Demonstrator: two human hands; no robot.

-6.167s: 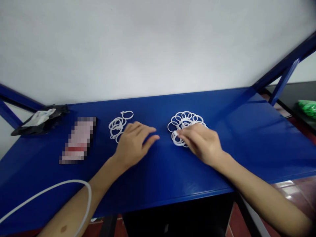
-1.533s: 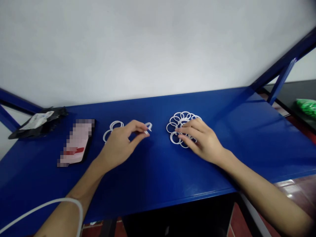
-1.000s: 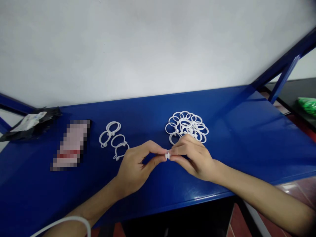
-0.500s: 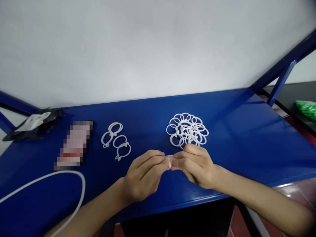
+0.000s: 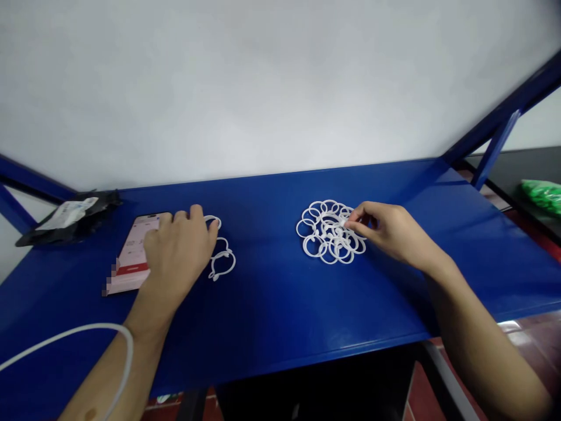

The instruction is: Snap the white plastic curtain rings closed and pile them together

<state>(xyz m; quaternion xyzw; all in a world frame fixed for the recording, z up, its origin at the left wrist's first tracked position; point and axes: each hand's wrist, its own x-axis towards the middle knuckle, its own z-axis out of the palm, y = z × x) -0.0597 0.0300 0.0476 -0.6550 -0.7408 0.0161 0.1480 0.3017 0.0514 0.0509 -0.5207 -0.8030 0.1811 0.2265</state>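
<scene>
My left hand [image 5: 177,248] lies knuckles-up over the small group of white plastic rings [image 5: 222,263] at the left of the blue table [image 5: 272,292]. Its fingers curl down and hide whatever is under them. Part of the group shows beside the thumb. My right hand [image 5: 388,229] reaches to the right side of the bigger pile of white rings [image 5: 326,240]. Thumb and forefinger pinch one ring [image 5: 346,222] at the pile's upper right edge.
A phone [image 5: 129,260] lies left of my left hand, partly under it. A black bag with a white label [image 5: 70,217] sits at the far left corner. A white cable [image 5: 65,342] loops over my left forearm. Something green [image 5: 543,194] lies on the dark surface at right.
Both hands were together near the table's front edge, pinching one ring. They have parted: the left went back-left to the small group, the right went back to the big pile.
</scene>
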